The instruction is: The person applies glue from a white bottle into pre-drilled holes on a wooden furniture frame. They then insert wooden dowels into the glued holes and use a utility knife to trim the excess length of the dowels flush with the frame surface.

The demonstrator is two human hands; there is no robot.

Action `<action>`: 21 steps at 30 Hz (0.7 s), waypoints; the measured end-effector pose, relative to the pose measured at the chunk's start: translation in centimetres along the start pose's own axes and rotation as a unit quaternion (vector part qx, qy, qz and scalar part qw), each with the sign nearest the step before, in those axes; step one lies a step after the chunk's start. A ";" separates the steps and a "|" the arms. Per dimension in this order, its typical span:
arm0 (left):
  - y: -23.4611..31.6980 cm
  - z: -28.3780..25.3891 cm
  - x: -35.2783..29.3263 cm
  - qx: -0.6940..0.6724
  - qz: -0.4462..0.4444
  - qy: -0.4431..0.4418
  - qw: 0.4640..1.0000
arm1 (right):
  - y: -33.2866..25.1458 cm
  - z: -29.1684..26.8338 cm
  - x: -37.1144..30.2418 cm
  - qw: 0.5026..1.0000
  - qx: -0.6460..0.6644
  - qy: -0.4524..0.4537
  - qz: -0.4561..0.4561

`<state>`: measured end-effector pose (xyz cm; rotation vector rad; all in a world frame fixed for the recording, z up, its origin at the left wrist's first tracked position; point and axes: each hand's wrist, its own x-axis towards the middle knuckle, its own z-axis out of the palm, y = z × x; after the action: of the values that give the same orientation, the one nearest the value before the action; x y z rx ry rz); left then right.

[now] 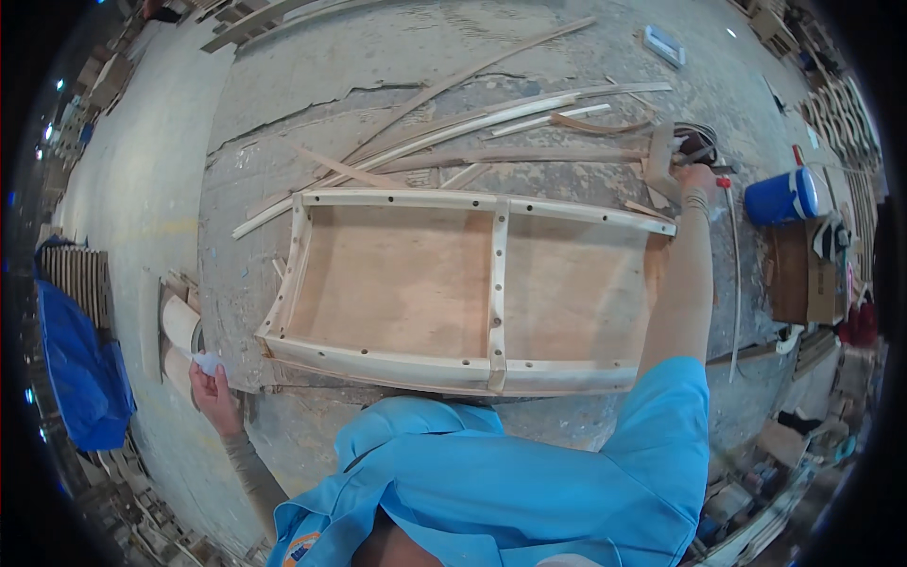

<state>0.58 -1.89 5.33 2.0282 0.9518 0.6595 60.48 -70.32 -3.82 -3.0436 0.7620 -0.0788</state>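
A curved wooden frame with a plywood panel and a crossbar lies in front of me, dark round spots dotting its rails. To its left, my left hand is closed on a small whitish piece, perhaps paper or plastic. My right arm stretches past the frame's right end. There my right hand appears closed, beside a beige block-shaped piece and a dark tool-like object. Its fingers are partly hidden, so what it grips is unclear.
Long wooden strips lie loosely beyond the frame. A blue jug and a cardboard box stand at the right. Far left, a blue sheet hangs by stacked wood. A pale tray lies at the back.
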 end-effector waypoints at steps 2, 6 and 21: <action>-1.0 -1.2 -0.2 0.027 0.000 0.004 1.000 | -0.4 0.0 -0.3 1.000 0.000 -0.001 -0.002; 0.9 0.2 -0.1 0.055 0.023 0.029 0.998 | 2.3 2.6 4.0 0.999 -0.020 -0.031 -0.003; 1.7 2.3 2.1 -0.065 0.041 -0.001 0.997 | 3.7 -1.4 -7.5 0.813 0.554 -0.004 -0.180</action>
<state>4.12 -1.94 5.68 1.9604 0.8050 0.7438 52.04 -70.03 -2.79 -1.9801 0.0201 -0.3607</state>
